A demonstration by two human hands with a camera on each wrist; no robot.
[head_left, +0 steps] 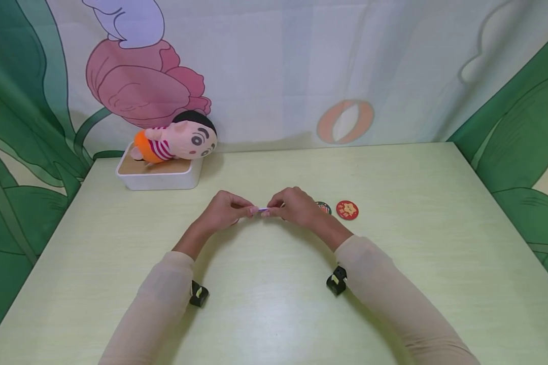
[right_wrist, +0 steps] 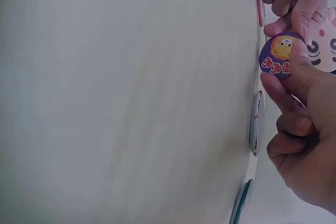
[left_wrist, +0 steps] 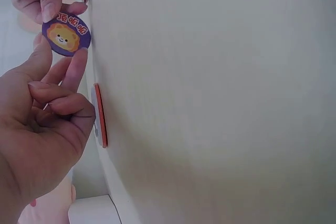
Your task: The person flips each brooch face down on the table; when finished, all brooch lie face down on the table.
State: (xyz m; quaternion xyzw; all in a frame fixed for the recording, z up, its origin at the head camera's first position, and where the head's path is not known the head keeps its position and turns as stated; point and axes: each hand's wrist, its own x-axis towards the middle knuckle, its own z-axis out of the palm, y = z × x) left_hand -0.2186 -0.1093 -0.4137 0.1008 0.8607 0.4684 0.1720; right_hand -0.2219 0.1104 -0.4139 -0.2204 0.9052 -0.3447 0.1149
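Observation:
Over the middle of the table, a purple round badge (left_wrist: 65,40) with a yellow lion face and red lettering is held between both hands. In the head view only a thin strip of the badge (head_left: 263,209) shows. The left hand (head_left: 226,210) pinches one side between thumb and fingertips. Opposite it, the right hand (head_left: 297,205) pinches the other side the same way. An orange-edged round badge (left_wrist: 101,116) lies on the table beside the left hand's curled fingers. Near the right hand lie a dark round badge (head_left: 324,207), partly hidden by that hand, and a red one (head_left: 347,210) with a yellow star-shaped figure.
A plush doll (head_left: 178,139) in striped top and orange shorts lies across a white-rimmed box (head_left: 162,181) at the table's back left. Behind the table (head_left: 274,304) hangs a printed curtain (head_left: 265,76). Small black cameras (head_left: 336,281) sit on both wrists.

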